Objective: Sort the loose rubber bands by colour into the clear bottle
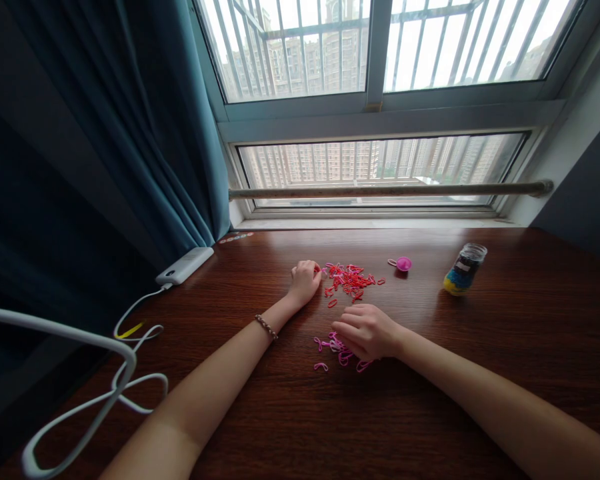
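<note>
My left hand (306, 281) rests at the left edge of a loose pile of small red and pink rubber bands (349, 279). Its fingers are curled in, with a bit of red showing at the tips; what they grip is too small to make out. Nearer to me, my right hand (367, 330) hovers low over a smaller heap of pink and purple rubber bands (341, 348). The fingers of that hand are bent and pressed together, pointing down and left, and their tips partly hide the heap. Whatever they pinch is hidden.
Behind the red pile lies a small pink cup-shaped piece with a loop (403, 264). A glass jar (465, 269) with blue and yellow contents stands tilted at the right. On the left are a white power bank (185, 265), white cable (130, 360) and blue curtain (180, 133).
</note>
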The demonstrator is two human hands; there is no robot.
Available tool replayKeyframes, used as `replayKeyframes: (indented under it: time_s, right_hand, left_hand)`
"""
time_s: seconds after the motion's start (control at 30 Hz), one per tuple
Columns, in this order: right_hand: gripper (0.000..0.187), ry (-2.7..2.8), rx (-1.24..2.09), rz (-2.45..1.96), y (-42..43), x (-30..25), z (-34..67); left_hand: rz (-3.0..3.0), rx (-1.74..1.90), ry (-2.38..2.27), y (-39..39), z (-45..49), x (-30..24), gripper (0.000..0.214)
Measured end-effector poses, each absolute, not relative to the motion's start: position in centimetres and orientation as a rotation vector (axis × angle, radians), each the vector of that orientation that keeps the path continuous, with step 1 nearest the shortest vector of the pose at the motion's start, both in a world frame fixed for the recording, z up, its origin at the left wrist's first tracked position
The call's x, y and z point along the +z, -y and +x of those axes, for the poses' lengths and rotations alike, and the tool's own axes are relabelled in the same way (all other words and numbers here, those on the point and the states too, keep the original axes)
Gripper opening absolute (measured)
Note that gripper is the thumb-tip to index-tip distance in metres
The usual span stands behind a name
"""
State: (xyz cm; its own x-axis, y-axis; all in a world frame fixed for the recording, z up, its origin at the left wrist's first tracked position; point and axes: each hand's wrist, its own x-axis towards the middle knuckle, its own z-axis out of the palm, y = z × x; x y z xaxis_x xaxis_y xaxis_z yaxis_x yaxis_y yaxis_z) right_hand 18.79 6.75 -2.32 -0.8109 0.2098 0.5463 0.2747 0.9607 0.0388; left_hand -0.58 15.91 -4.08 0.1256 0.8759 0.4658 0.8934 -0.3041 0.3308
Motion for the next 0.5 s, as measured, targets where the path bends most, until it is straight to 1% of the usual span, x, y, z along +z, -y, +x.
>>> replayKeyframes:
  time_s: [0.07,0.17,0.3,0.4,0.5]
  right_hand:
    - [0.016,2.448,-0.088,-0.476,-7.3,-2.6,19.0]
    - [0.015,2.096,0.048,-0.83,-9.3,-3.2,19.9]
    - [0.012,1.696,0.136,-1.232,-12.6,-4.4,21.8]
    - [0.016,1.584,0.343,-1.408,-14.2,-5.6,22.8]
    - [0.019,1.578,0.477,-1.429,-14.7,-6.3,23.1]
  left_hand:
    - [-2.341,-0.977,1.81,-16.0,-0.6,-4.1,0.008]
    - [-2.401,-1.129,1.673,-15.9,-0.6,-3.7,0.006]
    - [-2.632,-1.337,1.2,-14.7,0.2,-2.6,0.005]
    - [-2.8,-1.303,0.834,-12.7,1.5,-1.8,0.004]
    - [-2.917,-1.145,0.541,-10.6,3.0,-1.4,0.005]
